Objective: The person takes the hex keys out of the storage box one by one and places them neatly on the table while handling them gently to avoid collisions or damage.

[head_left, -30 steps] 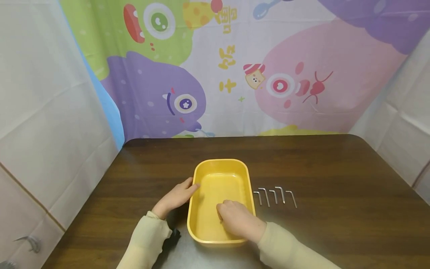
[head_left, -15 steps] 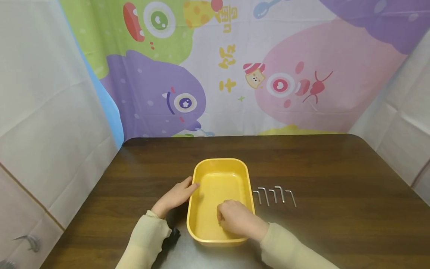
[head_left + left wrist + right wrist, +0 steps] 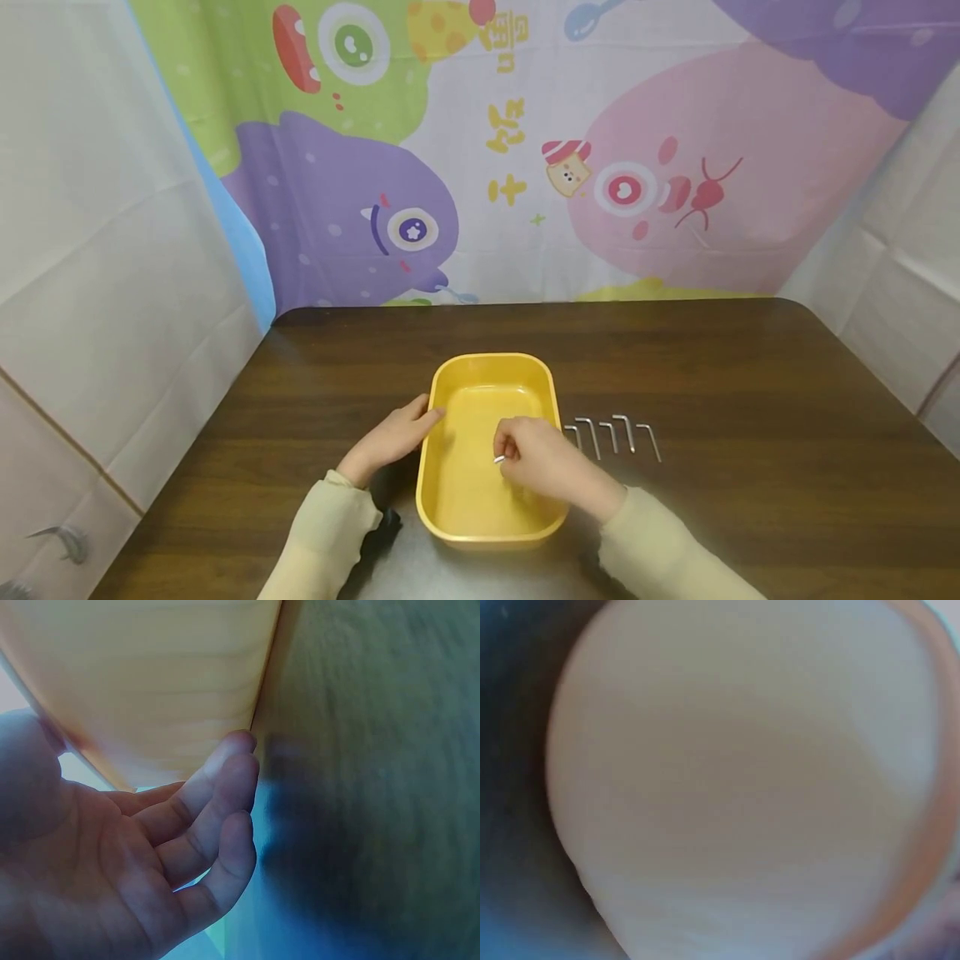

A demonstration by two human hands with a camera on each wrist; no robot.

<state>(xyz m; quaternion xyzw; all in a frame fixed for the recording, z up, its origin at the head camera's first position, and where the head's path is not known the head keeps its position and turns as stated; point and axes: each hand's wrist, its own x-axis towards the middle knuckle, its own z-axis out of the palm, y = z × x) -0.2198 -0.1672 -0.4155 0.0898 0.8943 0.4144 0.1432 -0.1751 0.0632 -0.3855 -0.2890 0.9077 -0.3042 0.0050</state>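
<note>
A yellow rectangular tray [image 3: 491,540] stands on the table in the head view. My left hand [image 3: 390,437] holds its left side, thumb over the rim and fingers along the outer wall. In the left wrist view, the curled fingers of that hand [image 3: 172,840] lie by the tray's wall [image 3: 172,667], low near the tabletop. Over the tray's inside, my right hand [image 3: 540,458] pinches a hex key [image 3: 499,459]; a short silvery end shows and the hand hides the rest. The right wrist view is mostly a blurred pale shape.
Several L-shaped hex keys [image 3: 629,435] lie in a row just right of the tray on the dark wooden table [image 3: 750,392]. A cartoon-print curtain [image 3: 517,250] hangs behind the table's far edge. A small black object [image 3: 386,525] shows beside the left sleeve.
My right hand has lifted from the tray's floor and shifted slightly away from me and right, with the hex key end coming into view. The left hand stays on the tray's side.
</note>
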